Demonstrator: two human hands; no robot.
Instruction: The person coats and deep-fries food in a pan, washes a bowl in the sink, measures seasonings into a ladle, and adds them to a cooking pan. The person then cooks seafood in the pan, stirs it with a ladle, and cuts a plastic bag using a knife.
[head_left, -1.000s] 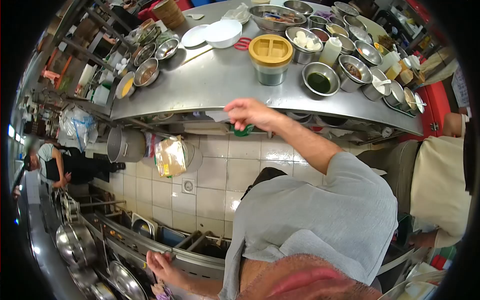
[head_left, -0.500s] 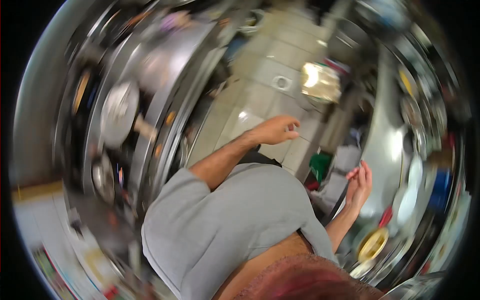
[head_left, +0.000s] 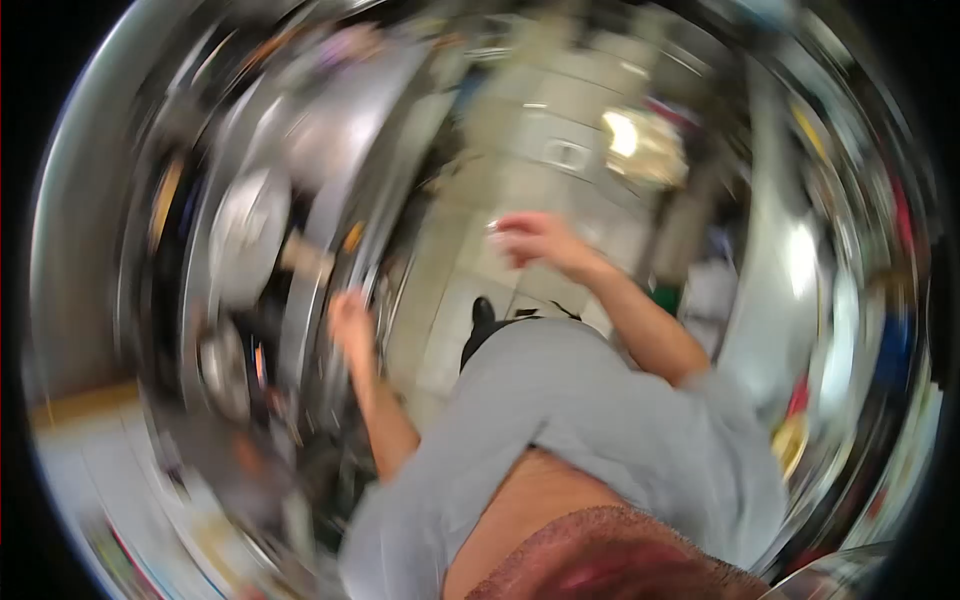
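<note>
My left hand (head_left: 350, 322) is at the front edge of the steel counter on the left, close to the light-coloured handle (head_left: 306, 258) of a round pale pan or lid. Motion smears its fingers, and whether it touches the edge is unclear. Over the tiled floor in front of my body, my right hand (head_left: 540, 242) reaches across to the left. Its fingers are loosely bent and apart, blurred, with nothing visible in them. The round pale pan or lid (head_left: 250, 235) lies on the left counter (head_left: 350, 110).
A second steel counter (head_left: 765, 330) runs along the right, with a yellow bowl-like item (head_left: 790, 445) near me. A shiny gold-coloured container (head_left: 645, 148) stands ahead on the right of the aisle. A floor drain (head_left: 567, 153) sits in the tiles. A dark shoe (head_left: 482, 310) shows below.
My body has turned left. My left hand has moved left and down to the left counter's edge; my right hand has swung from the right counter over the floor. The view is blurrier.
</note>
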